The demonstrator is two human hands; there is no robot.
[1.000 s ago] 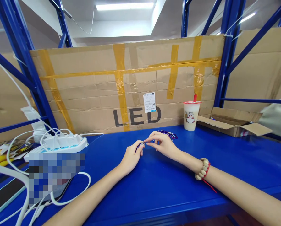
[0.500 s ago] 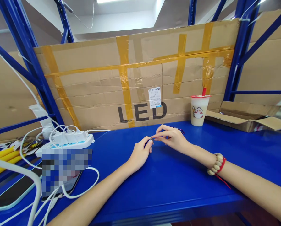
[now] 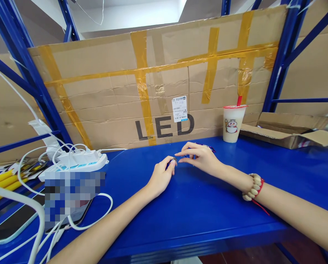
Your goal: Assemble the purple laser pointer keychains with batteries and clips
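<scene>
My left hand [image 3: 161,176] is closed above the blue shelf top, thumb against bent forefinger. A small dark object with a shiny spot [image 3: 174,159] shows at its fingertips, too small to name. Just to the right, my right hand [image 3: 200,158] hovers with thumb and fingers apart and nothing visible between them. Its fingertips point at the left hand's pinch, a short gap away. Behind the right hand's knuckles lies a shiny purple-blue item [image 3: 210,147], mostly hidden by the hand. A beaded bracelet [image 3: 254,187] with red cord circles my right wrist.
A lidded drink cup [image 3: 232,126] with a red straw stands at the back right, beside an open cardboard box [image 3: 279,137]. A large cardboard panel [image 3: 111,99] closes the back. To the left are a white power strip [image 3: 98,163], cables, and phones [image 3: 18,222].
My right fingertips have come away from the left hand's pinch and spread apart. The left hand keeps its pinch. The camera view has tilted down slightly.
</scene>
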